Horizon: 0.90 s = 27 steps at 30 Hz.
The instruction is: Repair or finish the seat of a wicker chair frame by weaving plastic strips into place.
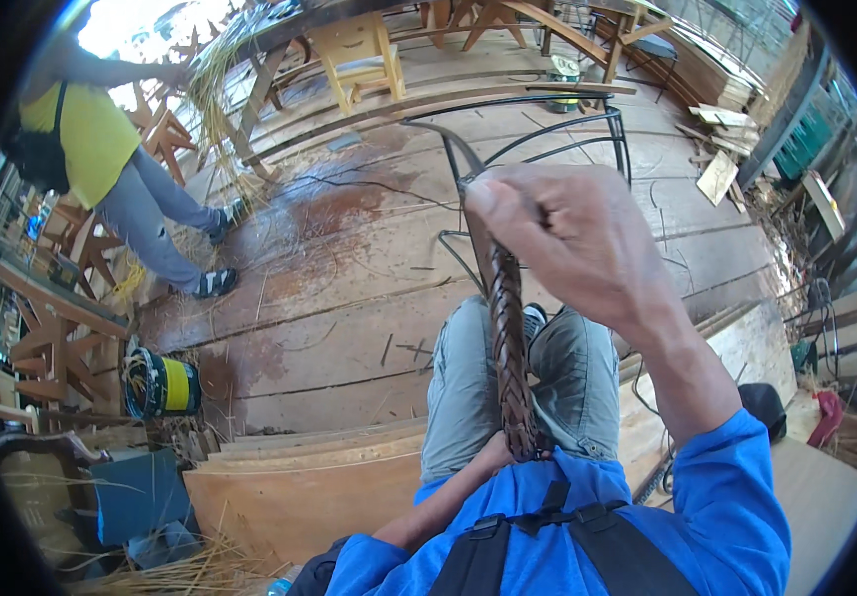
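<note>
A brown braided rattan strip (508,348) runs from my lap up to a black metal chair frame (587,129) in front of me. My right hand (567,238) is raised and shut on the upper end of the braid where it meets the frame. My left hand (493,455) is low against my body, mostly hidden by my blue sleeve, and grips the braid's lower end. My grey-trousered knees lie beneath the braid.
A person in a yellow shirt (80,139) stands at the far left by loose rattan strands. A black and yellow bucket (158,385) lies on the wooden plank floor (349,298). Wooden stools (357,55), trestles and boards (299,487) surround me.
</note>
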Available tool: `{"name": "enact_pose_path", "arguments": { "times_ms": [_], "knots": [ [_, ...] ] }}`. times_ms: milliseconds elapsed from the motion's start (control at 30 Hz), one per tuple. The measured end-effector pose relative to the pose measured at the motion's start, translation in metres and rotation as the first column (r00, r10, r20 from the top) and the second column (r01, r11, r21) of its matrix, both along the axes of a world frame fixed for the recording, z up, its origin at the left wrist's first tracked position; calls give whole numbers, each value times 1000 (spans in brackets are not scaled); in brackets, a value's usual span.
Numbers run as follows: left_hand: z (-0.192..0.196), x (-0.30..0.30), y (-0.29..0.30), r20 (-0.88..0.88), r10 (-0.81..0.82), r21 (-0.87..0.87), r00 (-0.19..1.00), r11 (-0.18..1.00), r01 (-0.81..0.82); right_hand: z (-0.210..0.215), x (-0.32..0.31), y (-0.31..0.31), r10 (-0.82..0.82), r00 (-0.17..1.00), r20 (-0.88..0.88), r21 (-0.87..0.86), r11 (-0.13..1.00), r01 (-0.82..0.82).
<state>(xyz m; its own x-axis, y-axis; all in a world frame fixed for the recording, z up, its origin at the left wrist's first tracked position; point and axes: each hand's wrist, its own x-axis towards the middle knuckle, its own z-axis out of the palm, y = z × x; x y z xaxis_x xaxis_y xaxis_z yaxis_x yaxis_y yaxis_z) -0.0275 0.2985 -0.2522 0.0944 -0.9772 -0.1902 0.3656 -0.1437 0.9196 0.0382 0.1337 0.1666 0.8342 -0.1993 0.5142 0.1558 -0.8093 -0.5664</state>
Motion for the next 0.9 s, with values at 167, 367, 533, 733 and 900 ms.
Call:
{"name": "enact_pose_path", "arguments": {
  "times_ms": [167, 367, 533, 733, 900],
  "knots": [
    [135, 23, 29, 63, 257, 328, 964, 907, -263, -7, -7, -9, -33, 973, -227, 207, 975, 81],
    [283, 72, 35, 317, 726, -161, 610, 676, -720, -46, -29, -3, -75, 997, -35, 492, 866, 83],
    [289, 68, -23, 596, 745, -471, 299, 626, -621, -124, -79, -36, -342, 940, 9, 974, 216, 69],
    [285, 69, -44, 505, 815, -475, 284, 537, -697, -223, -151, 0, -53, 922, -383, 921, -104, 377],
    [285, 66, -50, 402, 846, -443, 350, 514, -734, -242, -186, 20, 9, 952, -305, 952, 10, 305]
  ]
}}
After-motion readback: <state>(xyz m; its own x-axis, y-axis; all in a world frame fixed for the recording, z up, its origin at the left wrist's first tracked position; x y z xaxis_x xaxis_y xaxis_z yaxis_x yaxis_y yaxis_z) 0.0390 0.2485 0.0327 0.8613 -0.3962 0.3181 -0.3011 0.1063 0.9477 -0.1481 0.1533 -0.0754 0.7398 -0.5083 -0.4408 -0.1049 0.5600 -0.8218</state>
